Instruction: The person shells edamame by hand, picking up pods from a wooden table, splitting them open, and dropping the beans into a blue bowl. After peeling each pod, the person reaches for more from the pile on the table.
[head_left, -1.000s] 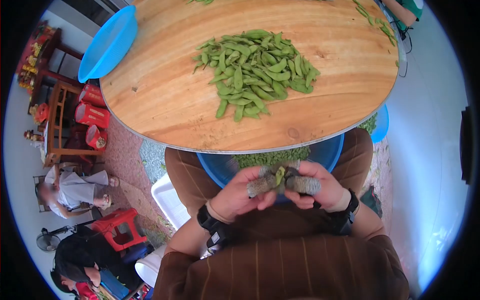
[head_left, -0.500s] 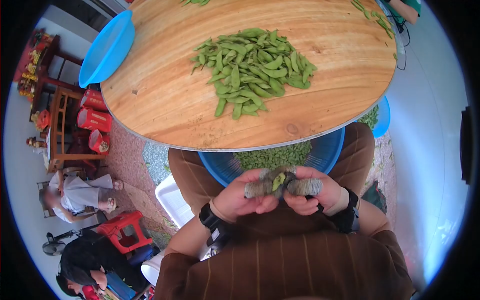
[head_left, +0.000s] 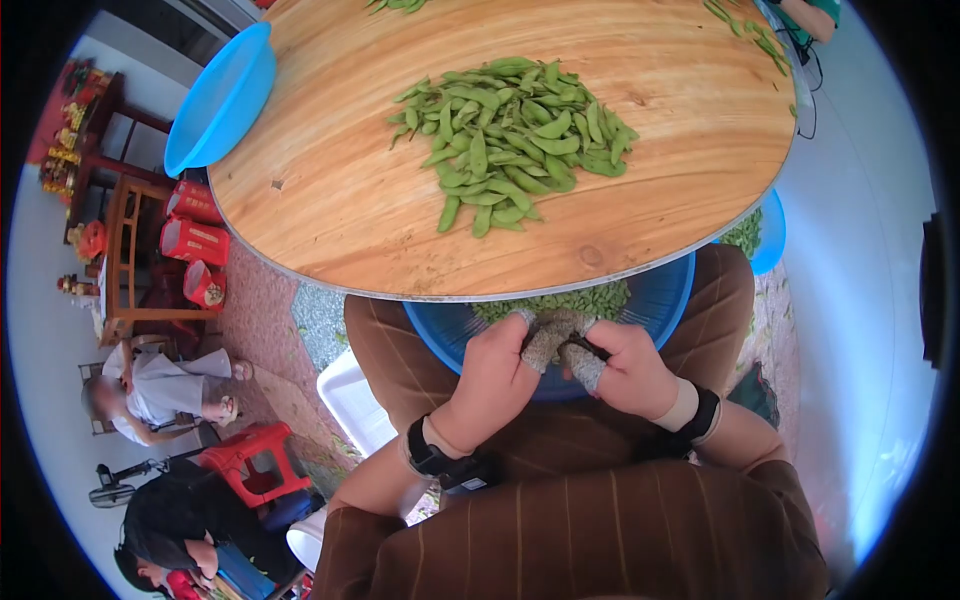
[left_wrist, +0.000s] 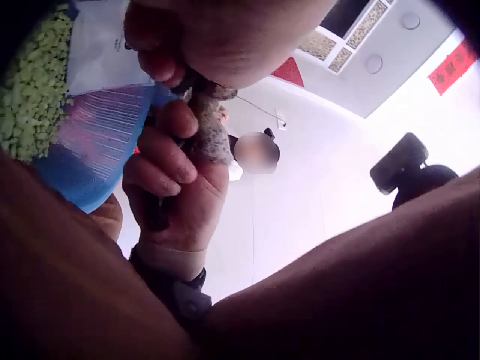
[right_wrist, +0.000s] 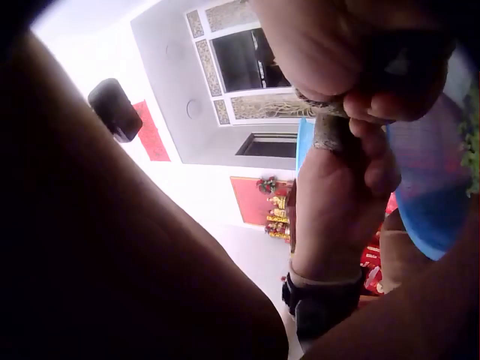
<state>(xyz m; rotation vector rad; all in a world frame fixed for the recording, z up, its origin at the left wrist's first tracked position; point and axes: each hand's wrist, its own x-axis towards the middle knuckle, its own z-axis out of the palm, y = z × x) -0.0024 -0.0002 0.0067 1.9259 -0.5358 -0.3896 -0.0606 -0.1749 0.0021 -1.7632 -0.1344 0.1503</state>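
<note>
Both hands meet above a blue basin (head_left: 675,312) at the person's lap, under the table edge. The left hand (head_left: 488,372) and right hand (head_left: 642,374) are turned with their backs up, fingers curled in towards each other. Grey wrappings (head_left: 544,346) cover thumbs and fingers where they press together. The green soybean pod pinched between them a moment earlier is now hidden by the fingers. Shelled green soybeans (head_left: 603,300) fill the basin's bottom; the left wrist view shows these beans (left_wrist: 34,97) beside the hands.
A pile of soybean pods (head_left: 515,145) lies on the round wooden table (head_left: 330,200). An empty-looking blue basket (head_left: 222,100) leans at the table's left edge. Another blue basin (head_left: 772,235) stands right, a white tub (head_left: 355,400) left. Two other people sit at left.
The hands have rolled over so their backs face up, and moved slightly forward over the basin. The pod seen between the thumbs before is now covered.
</note>
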